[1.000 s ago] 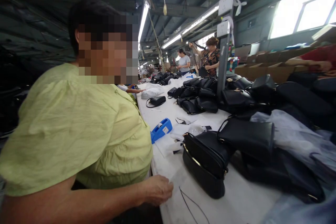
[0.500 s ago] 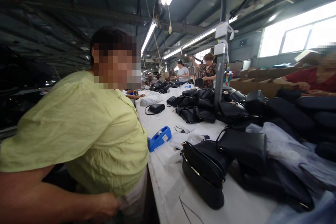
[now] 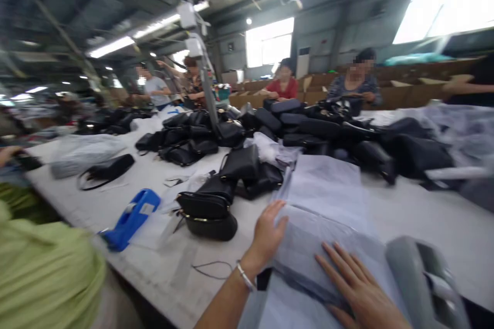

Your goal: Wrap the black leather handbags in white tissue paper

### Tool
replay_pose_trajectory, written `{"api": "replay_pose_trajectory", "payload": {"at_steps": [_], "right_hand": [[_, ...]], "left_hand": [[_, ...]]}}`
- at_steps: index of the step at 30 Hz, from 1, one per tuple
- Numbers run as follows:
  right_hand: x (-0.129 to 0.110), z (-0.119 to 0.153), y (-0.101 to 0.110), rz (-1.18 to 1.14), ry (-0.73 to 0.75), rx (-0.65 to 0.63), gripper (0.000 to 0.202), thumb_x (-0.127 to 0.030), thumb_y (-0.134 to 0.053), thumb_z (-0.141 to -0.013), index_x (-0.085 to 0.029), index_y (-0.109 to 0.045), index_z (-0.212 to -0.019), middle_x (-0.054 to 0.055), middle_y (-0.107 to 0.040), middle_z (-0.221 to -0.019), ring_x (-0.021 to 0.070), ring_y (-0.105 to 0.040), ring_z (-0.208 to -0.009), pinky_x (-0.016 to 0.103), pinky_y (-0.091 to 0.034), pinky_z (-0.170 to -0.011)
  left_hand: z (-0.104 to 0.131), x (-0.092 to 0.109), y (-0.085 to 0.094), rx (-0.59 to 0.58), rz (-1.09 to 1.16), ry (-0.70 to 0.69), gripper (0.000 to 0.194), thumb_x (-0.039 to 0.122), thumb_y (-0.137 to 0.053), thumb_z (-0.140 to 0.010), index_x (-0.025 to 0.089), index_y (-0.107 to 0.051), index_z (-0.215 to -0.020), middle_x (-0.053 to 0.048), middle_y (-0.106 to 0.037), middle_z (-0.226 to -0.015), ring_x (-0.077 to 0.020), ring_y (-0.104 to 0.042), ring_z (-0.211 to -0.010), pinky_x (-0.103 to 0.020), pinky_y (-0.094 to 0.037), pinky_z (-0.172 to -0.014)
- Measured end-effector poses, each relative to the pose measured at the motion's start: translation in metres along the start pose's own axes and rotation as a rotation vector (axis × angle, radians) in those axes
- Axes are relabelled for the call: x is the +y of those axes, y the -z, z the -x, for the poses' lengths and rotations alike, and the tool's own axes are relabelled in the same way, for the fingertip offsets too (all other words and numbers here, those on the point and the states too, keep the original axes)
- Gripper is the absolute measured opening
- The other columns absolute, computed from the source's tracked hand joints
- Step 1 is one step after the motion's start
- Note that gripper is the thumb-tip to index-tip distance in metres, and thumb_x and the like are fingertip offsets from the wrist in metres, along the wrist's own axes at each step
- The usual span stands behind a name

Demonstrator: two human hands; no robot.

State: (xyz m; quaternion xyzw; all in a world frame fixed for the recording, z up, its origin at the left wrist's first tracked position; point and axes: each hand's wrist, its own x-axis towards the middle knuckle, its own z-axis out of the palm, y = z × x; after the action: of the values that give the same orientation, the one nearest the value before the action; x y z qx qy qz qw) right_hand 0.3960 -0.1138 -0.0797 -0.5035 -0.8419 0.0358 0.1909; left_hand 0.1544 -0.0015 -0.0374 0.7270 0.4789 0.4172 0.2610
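Observation:
A translucent plastic bag (image 3: 304,234) lies in front of me on the white table, with something dark showing inside it. My left hand (image 3: 268,231), a pale band at its wrist, rests along the bag's left edge, fingers stretched out and thumb apart. Flat on the bag's near right part is my right hand (image 3: 357,285), fingers spread. Close to the right of the bag stands a grey tape dispenser (image 3: 415,272). A black handbag (image 3: 208,213) with gold-coloured zips lies left of my left hand, with a thin black cord (image 3: 212,269) nearer me.
A blue tape dispenser (image 3: 133,218) stands near the table's left edge, beside a person in a light green top (image 3: 42,267). Heaped black bags (image 3: 301,126) cover the far side of the table. A metal post (image 3: 208,92) rises among them. Several people work beyond.
My view has swung right and down. Both my hands, the plastic bag under them and the grey tape dispenser now show; the person in green has shifted to the left edge.

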Motion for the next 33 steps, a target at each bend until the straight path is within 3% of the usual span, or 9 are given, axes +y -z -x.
{"api": "replay_pose_trajectory", "payload": {"at_steps": [3,5,10,16,20,24,27,30,33], "right_hand": [[-0.008,-0.016,0.032,-0.041,-0.113,-0.198,0.079,-0.025,-0.065,-0.076,-0.033,-0.040,-0.150,0.004,-0.032,-0.159,0.0360,-0.026,-0.146,0.058,-0.031,-0.116],[-0.002,-0.036,0.057,-0.114,-0.152,-0.209,0.079,-0.027,-0.068,-0.076,-0.027,-0.041,-0.150,0.007,-0.034,-0.158,0.0339,-0.030,-0.145,0.052,-0.033,-0.117],[0.037,-0.073,0.105,-0.129,-0.205,0.108,0.050,-0.043,-0.061,-0.090,-0.027,-0.058,-0.136,0.008,-0.058,-0.140,0.0290,-0.054,-0.129,0.046,-0.042,-0.112],[0.082,-0.084,0.108,-0.075,-0.267,0.219,0.071,-0.043,-0.067,-0.086,-0.024,-0.040,-0.148,0.010,-0.058,-0.138,0.0279,-0.055,-0.126,0.045,-0.045,-0.107],[0.093,-0.092,0.106,-0.140,-0.312,0.191,0.053,-0.032,-0.072,-0.081,-0.021,-0.059,-0.131,0.008,-0.068,-0.119,0.0253,-0.064,-0.108,0.038,-0.050,-0.096],[0.093,-0.100,0.112,-0.126,-0.376,0.254,0.035,-0.033,-0.077,-0.078,-0.025,-0.069,-0.112,0.003,-0.072,-0.107,0.0221,-0.068,-0.098,0.032,-0.051,-0.088],[0.100,-0.095,0.133,-0.044,-0.428,0.356,0.031,-0.035,-0.076,-0.080,-0.029,-0.069,-0.110,0.000,-0.072,-0.108,0.0215,-0.068,-0.097,0.032,-0.051,-0.085],[0.116,-0.066,0.167,0.057,-0.462,0.467,0.029,-0.035,-0.072,-0.084,-0.029,-0.068,-0.112,0.001,-0.071,-0.113,0.0229,-0.067,-0.101,0.034,-0.051,-0.090],[0.140,-0.040,0.190,0.207,-0.573,0.573,0.031,-0.041,-0.061,-0.093,-0.019,-0.068,-0.114,0.010,-0.069,-0.113,0.0256,-0.065,-0.105,0.037,-0.050,-0.092]], "left_hand": [[0.003,-0.008,0.014,0.000,0.032,0.038,0.041,0.035,-0.049,-0.096,0.019,-0.060,-0.132,-0.012,-0.058,-0.141,-0.0258,-0.050,-0.134,-0.049,-0.034,-0.117],[0.005,-0.013,0.020,0.042,0.048,0.081,0.042,0.041,-0.049,-0.096,0.020,-0.060,-0.131,-0.011,-0.059,-0.139,-0.0258,-0.051,-0.133,-0.047,-0.035,-0.116],[0.001,-0.019,0.018,0.080,0.211,0.206,0.052,0.052,-0.042,-0.098,0.023,-0.052,-0.140,-0.008,-0.053,-0.147,-0.0243,-0.045,-0.139,-0.043,-0.032,-0.119],[-0.031,-0.017,-0.013,-0.082,0.350,0.254,0.064,0.060,-0.039,-0.097,0.024,-0.039,-0.150,-0.009,-0.050,-0.149,-0.0256,-0.043,-0.140,-0.046,-0.030,-0.119],[-0.048,-0.012,-0.032,-0.205,0.334,0.249,0.064,0.062,-0.039,-0.096,0.021,-0.048,-0.144,-0.009,-0.050,-0.149,-0.0268,-0.040,-0.142,-0.046,-0.027,-0.120],[-0.060,0.001,-0.043,-0.234,0.334,0.226,0.061,0.064,-0.042,-0.094,0.022,-0.059,-0.134,-0.006,-0.054,-0.146,-0.0279,-0.037,-0.143,-0.046,-0.024,-0.121],[-0.077,0.021,-0.051,-0.244,0.407,0.190,0.058,0.061,-0.037,-0.097,0.024,-0.057,-0.137,-0.004,-0.055,-0.145,-0.0271,-0.041,-0.141,-0.047,-0.026,-0.121],[-0.088,0.047,-0.063,-0.178,0.415,0.102,0.056,0.057,-0.039,-0.098,0.023,-0.055,-0.139,-0.005,-0.052,-0.147,-0.0258,-0.042,-0.140,-0.046,-0.027,-0.121],[-0.081,0.066,-0.066,-0.169,0.358,0.000,0.052,0.052,-0.043,-0.098,0.020,-0.057,-0.136,-0.007,-0.055,-0.144,-0.0250,-0.047,-0.137,-0.043,-0.032,-0.119]]}}
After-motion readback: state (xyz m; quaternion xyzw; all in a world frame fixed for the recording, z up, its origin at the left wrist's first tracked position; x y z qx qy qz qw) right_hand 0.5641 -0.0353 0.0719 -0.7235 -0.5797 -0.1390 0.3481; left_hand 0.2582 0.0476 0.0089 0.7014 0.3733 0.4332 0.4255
